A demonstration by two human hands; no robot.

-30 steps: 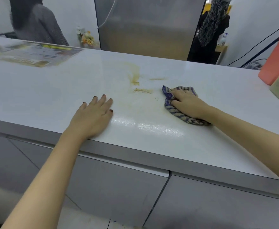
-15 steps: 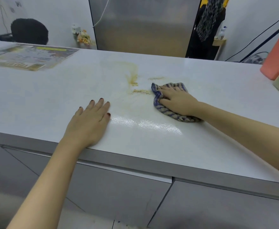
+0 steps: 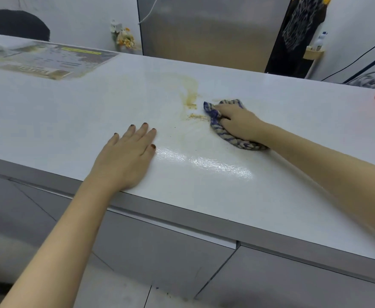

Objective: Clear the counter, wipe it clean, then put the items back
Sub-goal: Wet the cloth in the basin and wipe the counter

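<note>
The white counter (image 3: pixel 282 103) carries a brown stain (image 3: pixel 189 94), and my left hand (image 3: pixel 126 156) lies flat and relaxed on the top, nearer me than the stain and to its left, holding nothing. My right hand (image 3: pixel 237 123) has its fingers curled into the striped rag (image 3: pixel 227 137), pressing it down just right of the stain, its edge beside the crumbs (image 3: pixel 196 117) below the stain. I judge a careless stroke could smear the stain toward me or flick the crumbs off the counter, and the bunched rag might slip under uneven pressure.
</note>
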